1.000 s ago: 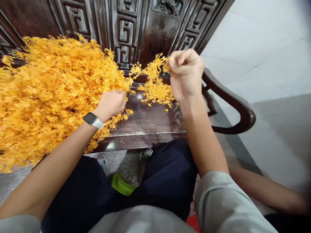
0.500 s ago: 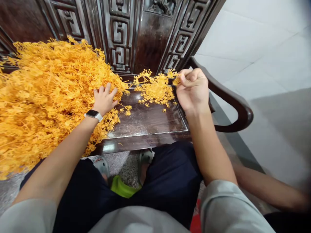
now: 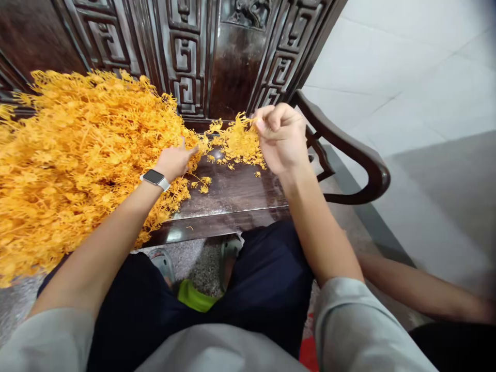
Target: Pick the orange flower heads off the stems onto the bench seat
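A large heap of yellow artificial flower sprigs (image 3: 96,150) covers the left part of the dark wooden bench (image 3: 232,191). My left hand (image 3: 176,160), with a watch on its wrist, rests at the heap's right edge; its visible fingers are stretched and apart, and the rest are hidden. At the right, my right hand (image 3: 282,134) is closed in a pinch on the end of a yellow flower sprig (image 3: 244,121). Beneath that sprig lies a small pile of loose yellow blossoms (image 3: 244,150).
The bench's carved backrest (image 3: 186,67) rises behind the flowers. A curved armrest (image 3: 360,150) stands right of my right hand. Another person's arm (image 3: 418,287) shows at the lower right. Below the seat are my shoes and a lime-green object (image 3: 196,297).
My left hand has moved slightly right along the heap's edge, its fingers less spread. My right hand, still pinching, has shifted left in view. The camera view has turned a little right.
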Tool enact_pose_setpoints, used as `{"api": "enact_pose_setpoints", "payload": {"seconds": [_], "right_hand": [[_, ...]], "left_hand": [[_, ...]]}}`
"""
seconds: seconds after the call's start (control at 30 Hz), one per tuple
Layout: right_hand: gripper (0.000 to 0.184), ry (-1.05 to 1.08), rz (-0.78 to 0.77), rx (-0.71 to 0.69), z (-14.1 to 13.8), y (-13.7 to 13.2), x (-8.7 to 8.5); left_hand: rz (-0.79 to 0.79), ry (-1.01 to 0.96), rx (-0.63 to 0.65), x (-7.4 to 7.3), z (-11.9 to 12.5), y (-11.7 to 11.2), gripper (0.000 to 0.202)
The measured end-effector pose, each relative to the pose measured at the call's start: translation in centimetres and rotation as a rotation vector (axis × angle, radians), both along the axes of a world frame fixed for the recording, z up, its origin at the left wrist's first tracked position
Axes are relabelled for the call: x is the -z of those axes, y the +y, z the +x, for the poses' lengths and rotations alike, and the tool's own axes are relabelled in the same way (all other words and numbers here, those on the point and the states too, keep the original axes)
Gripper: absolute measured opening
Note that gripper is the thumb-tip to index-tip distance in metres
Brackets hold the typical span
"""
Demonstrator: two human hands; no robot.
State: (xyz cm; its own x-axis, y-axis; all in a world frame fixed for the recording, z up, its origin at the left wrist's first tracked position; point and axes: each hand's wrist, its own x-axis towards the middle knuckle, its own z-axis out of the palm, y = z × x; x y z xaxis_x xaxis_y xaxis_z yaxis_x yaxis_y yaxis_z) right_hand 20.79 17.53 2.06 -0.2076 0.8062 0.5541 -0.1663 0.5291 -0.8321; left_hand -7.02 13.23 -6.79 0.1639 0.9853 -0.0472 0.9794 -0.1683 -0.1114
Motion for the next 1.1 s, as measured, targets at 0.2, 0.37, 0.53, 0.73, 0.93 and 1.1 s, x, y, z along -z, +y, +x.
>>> {"api": "enact_pose_setpoints", "payload": {"seconds": [0.2, 0.37, 0.53, 0.73, 0.93, 1.1], "right_hand": [[0.058, 0.001, 0.019, 0.046, 0.0, -0.4, -1.7], [0.052, 0.032, -0.001, -0.092, -0.9, -3.5, -3.3], [0.054, 0.134, -0.02, 0.014, 2.6, -1.3, -3.5], [0.051, 0.271, -0.139, 0.119, 6.9, 4.2, -1.0], [0.053, 0.345, -0.28, 0.206, 8.2, 7.6, 1.6], [0.057, 0.273, -0.258, 0.141, 6.9, 5.6, 2.0]], "left_hand": [[0.012, -0.004, 0.026, 1.0, 1.0, -1.0, 0.066], [-0.03, -0.06, -0.118, 0.4, 1.5, -0.1, 0.067], [0.02, -0.186, -0.135, -0.7, -0.2, 0.4, 0.083], [-0.053, -0.222, -0.098, -1.8, -0.9, -0.6, 0.091], [-0.147, -0.226, -0.063, -2.0, -2.4, -1.0, 0.099], [-0.145, -0.247, -0.127, -1.0, -4.0, -0.2, 0.097]]}}
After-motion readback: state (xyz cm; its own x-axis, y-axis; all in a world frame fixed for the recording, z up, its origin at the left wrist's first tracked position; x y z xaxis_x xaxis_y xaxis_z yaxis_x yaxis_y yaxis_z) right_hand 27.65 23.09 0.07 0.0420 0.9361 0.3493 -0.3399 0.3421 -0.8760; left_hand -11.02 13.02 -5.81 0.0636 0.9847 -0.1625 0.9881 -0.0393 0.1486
